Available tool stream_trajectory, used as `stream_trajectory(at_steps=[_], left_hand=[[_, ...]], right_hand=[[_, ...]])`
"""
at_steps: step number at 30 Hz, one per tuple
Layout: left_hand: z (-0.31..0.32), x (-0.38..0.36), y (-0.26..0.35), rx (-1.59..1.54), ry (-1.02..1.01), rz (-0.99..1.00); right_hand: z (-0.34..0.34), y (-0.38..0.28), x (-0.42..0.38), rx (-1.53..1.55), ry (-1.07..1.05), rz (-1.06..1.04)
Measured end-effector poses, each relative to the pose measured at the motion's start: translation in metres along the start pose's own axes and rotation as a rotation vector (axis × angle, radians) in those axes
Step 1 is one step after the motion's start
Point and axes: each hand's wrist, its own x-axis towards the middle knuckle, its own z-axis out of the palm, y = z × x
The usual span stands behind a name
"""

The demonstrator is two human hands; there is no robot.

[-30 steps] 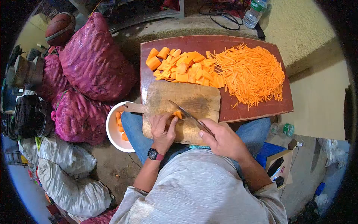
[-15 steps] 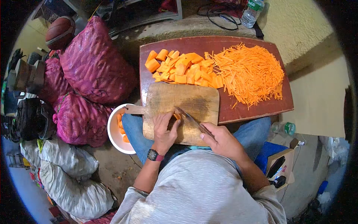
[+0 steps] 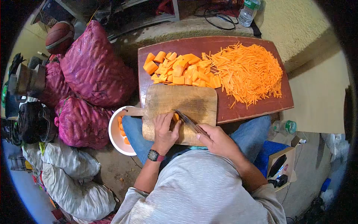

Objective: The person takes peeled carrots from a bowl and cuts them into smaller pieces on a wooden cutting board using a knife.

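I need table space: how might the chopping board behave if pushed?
The chopping board would likely stay stiff, being flat wood. Its near side might tip down, since it juts past the table. Pushed forward, it could shove the carrot pieces beside its far edge.

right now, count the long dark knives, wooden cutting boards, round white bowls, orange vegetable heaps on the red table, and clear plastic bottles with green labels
Long dark knife: 1
Wooden cutting board: 1
Round white bowl: 1
Orange vegetable heaps: 2
Clear green-labelled bottles: 2
Total: 7

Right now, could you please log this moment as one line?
left hand: holds carrot | right hand: grips knife | board: under carrot | shreds: heaped on table
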Motion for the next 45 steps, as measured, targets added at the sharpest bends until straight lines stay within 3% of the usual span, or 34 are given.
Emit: stream_trajectory(at_steps=[4, 10, 12, 19, 21, 25, 37, 45], left_hand=[[0.002, 0.002, -0.003, 0.045, -0.025, 0.050], [0.011, 0.032, -0.002, 0.054, -0.158, 0.089], [0.024, 0.055, -0.005, 0.100, -0.169, 0.226], [0.064, 0.148, -0.003, 0.022, -0.055, 0.367], [0.072, 0.152, -0.003, -0.019, -0.051, 0.204], [0.082, 0.151, -0.017, 0.073, 0.011, 0.151], [0.067, 0.149, -0.015, 0.103, -0.002, 0.143], [0.063, 0.157, -0.032, 0.161, 0.067, 0.149]], right_hand=[[0.004, 0.016, 0.008, 0.068, 0.040, -0.046], [-0.013, 0.020, 0.017, 0.297, -0.009, 0.063], [-0.023, 0.016, 0.024, 0.357, 0.070, 0.119], [-0.053, 0.028, 0.073, 0.436, 0.318, -0.008], [-0.054, 0.031, 0.078, 0.438, 0.342, -0.014], [-0.052, 0.030, 0.074, 0.447, 0.333, 0.009], [-0.043, 0.018, 0.056, 0.606, 0.364, 0.065], [-0.045, 0.017, 0.052, 0.596, 0.378, -0.022]])
